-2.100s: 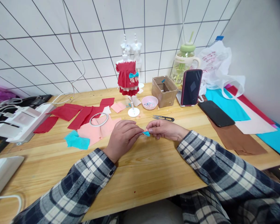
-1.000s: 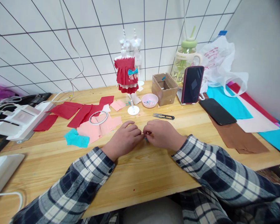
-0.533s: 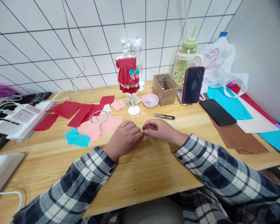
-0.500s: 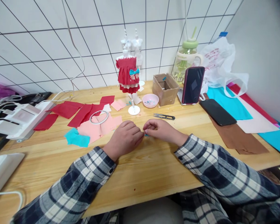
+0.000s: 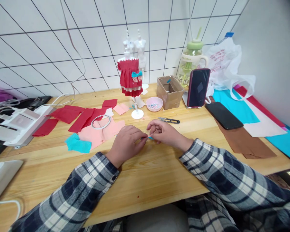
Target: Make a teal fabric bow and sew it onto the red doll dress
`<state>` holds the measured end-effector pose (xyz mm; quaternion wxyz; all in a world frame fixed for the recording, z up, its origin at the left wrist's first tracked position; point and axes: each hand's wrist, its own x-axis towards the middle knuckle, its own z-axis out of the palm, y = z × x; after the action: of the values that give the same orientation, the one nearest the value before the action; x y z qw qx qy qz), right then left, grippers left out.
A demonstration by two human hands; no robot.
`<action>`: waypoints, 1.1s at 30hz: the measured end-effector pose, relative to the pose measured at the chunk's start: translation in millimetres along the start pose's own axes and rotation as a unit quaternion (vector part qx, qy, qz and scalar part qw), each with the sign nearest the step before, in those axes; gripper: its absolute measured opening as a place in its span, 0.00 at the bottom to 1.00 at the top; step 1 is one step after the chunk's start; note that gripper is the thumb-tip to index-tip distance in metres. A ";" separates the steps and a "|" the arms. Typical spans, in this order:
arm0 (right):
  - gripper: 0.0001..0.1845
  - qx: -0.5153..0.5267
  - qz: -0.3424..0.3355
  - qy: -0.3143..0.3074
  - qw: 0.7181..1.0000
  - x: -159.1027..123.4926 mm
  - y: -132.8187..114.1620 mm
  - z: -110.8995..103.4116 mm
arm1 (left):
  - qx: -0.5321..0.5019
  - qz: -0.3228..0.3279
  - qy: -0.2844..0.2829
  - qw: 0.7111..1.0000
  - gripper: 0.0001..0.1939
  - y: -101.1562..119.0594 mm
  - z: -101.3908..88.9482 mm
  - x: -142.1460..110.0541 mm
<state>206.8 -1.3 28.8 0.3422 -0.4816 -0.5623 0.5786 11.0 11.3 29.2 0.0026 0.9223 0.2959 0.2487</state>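
Note:
Between my two hands is a small piece of blue fabric (image 5: 150, 137), mostly hidden by the fingers. My left hand (image 5: 128, 140) pinches its left end between thumb and fingertips. My right hand (image 5: 164, 132) is closed on its right side, with the fingers curled. Both hands are just above the wooden table (image 5: 145, 174). Behind them, a small white mannequin on a stand (image 5: 137, 114) wears a red pleated dress (image 5: 129, 72) with a blue and pink bow (image 5: 136, 75). Black thread snips (image 5: 169, 120) lie just beyond my right hand.
Left are red fabric pieces (image 5: 81, 121), pink fabric (image 5: 94, 135), blue fabric (image 5: 78, 143), a hoop (image 5: 101, 127) and a power strip (image 5: 26, 135). Behind stand a pink bowl (image 5: 154, 109), cardboard box (image 5: 172, 100), propped phone (image 5: 198, 87) and bottle (image 5: 190, 61). Another phone (image 5: 224, 115) lies on brown fabric (image 5: 246, 145).
The fingers have shifted around the blue fabric, and more of it shows between them. My right fingers have lifted slightly. The view has moved a little to the right.

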 end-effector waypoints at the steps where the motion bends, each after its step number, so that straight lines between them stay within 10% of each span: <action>1: 0.14 -0.011 0.000 0.000 1.000 0.0 -0.1 0.0 | -0.012 -0.007 -0.001 1.000 0.07 -0.7 0.9 -0.1; 19: 0.10 -0.302 -0.185 0.028 0.935 -3.0 5.5 -0.5 | -0.097 -0.087 0.006 0.991 0.05 -4.5 4.1 -1.0; 33: 0.14 -0.297 -0.158 0.076 0.939 -2.2 7.4 2.2 | -0.102 -0.101 -0.015 0.989 0.05 -3.8 5.2 -1.1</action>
<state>206.4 -5.1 21.7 0.3122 -0.5087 -0.7496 0.2860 10.5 14.6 23.6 0.1263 0.8861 0.3607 0.2624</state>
